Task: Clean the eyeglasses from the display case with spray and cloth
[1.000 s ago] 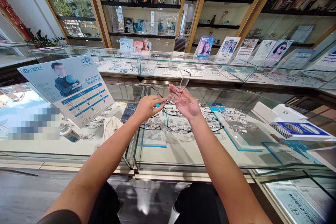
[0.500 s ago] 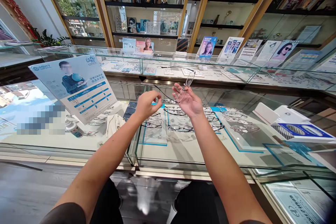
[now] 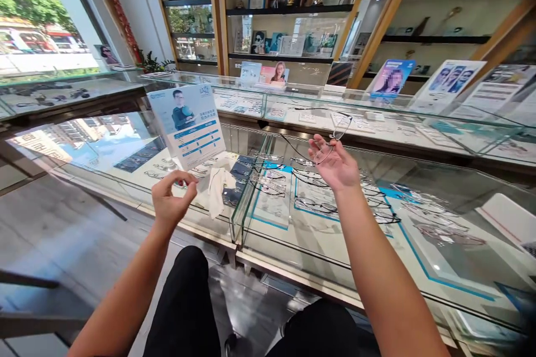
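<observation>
My right hand (image 3: 339, 170) holds a pair of thin-framed eyeglasses (image 3: 342, 129) by the frame, between thumb and fingers, palm turned up. The dark temples of the glasses stretch out to the left above the counter. My left hand (image 3: 173, 198) is at the front edge of the glass counter, its fingers curled and thumb and fingertips close together. What it holds, if anything, is hidden. Just right of it lies a crumpled cream cloth (image 3: 218, 192), and behind it stands a printed card sign (image 3: 196, 139).
Rows of eyeglasses (image 3: 314, 203) lie in the glass display counter (image 3: 293, 251) below my hands. A white box (image 3: 505, 215) is at the right. Farther back runs another glass case (image 3: 301, 97) with standing signs. My knees are close to the counter's front.
My left hand has moved left, away from the eyeglasses, to beside the cloth and sign. The small bottle there is no longer visible. My right hand keeps the eyeglasses. The view has turned left.
</observation>
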`<state>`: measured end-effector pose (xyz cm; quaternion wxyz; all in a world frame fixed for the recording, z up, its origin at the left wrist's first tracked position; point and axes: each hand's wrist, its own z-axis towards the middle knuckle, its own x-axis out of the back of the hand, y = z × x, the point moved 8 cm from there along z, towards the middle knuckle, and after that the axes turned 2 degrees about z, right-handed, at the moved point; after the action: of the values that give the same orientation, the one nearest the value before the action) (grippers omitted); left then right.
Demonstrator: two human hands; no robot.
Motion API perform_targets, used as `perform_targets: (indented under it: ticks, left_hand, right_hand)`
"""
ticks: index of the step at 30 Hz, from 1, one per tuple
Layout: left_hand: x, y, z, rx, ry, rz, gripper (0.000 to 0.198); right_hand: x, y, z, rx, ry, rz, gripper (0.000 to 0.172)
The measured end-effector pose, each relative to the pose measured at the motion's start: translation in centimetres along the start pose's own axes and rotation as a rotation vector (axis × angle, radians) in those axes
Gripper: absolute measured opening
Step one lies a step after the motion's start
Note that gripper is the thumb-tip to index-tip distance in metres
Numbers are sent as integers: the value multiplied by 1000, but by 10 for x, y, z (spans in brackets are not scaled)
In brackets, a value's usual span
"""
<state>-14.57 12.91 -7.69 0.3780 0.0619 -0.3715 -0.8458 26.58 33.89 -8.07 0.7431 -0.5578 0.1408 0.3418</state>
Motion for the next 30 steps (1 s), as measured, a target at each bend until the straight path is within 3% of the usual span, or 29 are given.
perform_targets:
  ticks: [3,6,11,16,20,24,26,30]
  left_hand:
    - [47,-45,-11,146,93,66,10]
    - [82,-70,-25,237,157,74,10]
    - [105,-85,-31,299,181,109,8]
    - [101,-88,-16,294,166,130,9]
    - [89,-96,-4,310,108,110,20]
    - [78,-107,8,323,136,122,30]
    - [67,-111,15,325,120,160,32]
    - [35,-125,23,370,-53,231,60]
  right_hand:
    - [-2,2,-1,0,-15,-18,16]
    - [-3,3,-1,3,-27,-31,17]
    - [-5,6,-2,-7,-57,-48,14]
    - [-5,9,-1,-19,-64,-71,9]
    - [-5,9,0,-13,-71,-51,8]
    - [-3,10,2,-11,-81,-39,10]
    - [-2,10,3,-10,-81,-28,11]
    - [-1,11,3,-14,-80,2,13]
